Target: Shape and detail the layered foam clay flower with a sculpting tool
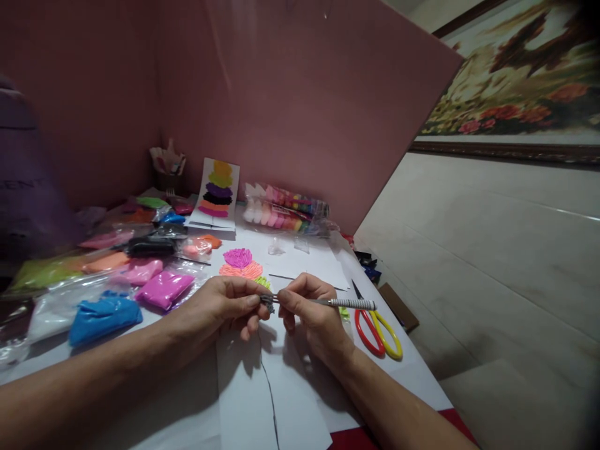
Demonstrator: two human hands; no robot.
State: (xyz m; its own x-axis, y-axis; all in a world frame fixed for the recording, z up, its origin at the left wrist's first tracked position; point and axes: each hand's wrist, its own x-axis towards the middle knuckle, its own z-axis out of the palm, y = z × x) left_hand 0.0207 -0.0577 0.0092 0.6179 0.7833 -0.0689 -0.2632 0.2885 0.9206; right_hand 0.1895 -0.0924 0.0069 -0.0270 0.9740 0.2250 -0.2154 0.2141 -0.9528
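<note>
My right hand (315, 315) is closed around a slim metal fork with a black-and-white patterned handle (354, 304), its tines pointing left. At the tines, the fingers of my left hand (225, 306) pinch a small dark grey lump of clay (268, 301). Beneath both hands lies a white paper sheet (253, 400) with a thin dark line running down it. Just beyond my hands, a flat clay piece (239, 265) shows ridged pink, coral and yellow-green layers, partly covered by my fingers.
Bagged clay in several colours, including a blue lump (105, 317) and a magenta packet (165, 289), crowds the left. Scissors (379, 331) with red and yellow handles lie at right. Behind are a card with coloured bands (217, 194) and a bagged clay set (285, 209).
</note>
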